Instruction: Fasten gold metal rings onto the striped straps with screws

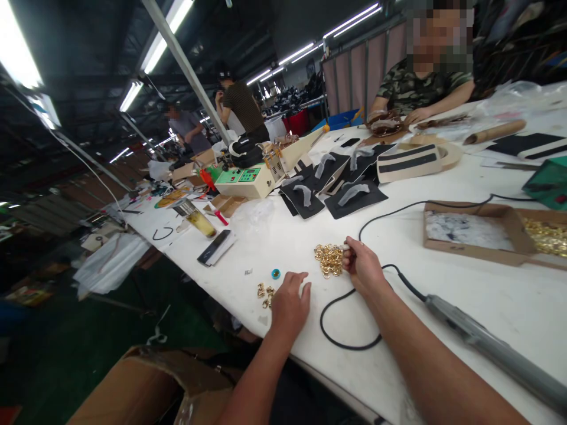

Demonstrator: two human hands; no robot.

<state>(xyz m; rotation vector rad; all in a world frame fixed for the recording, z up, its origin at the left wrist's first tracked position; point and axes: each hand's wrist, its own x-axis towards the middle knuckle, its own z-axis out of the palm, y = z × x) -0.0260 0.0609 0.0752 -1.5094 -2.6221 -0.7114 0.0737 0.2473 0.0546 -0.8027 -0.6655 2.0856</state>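
Observation:
On the white table (443, 277) my right hand (362, 265) rests with its fingers curled against a pile of small gold metal buckles (328, 260); whether it grips any is hidden. My left hand (290, 301) lies flat with the fingers stretched out, next to a few loose gold buckles (264, 294). A small blue cap (276, 273) lies just beyond that hand.
A grey hand tool (478, 336) with a looping black cable (349, 342) lies to the right. Cardboard trays (469, 233) hold more gold parts. Black pieces (336, 189), a beige machine (248, 177), a phone (215, 247) and a bottle lie farther off. Other people work across the table.

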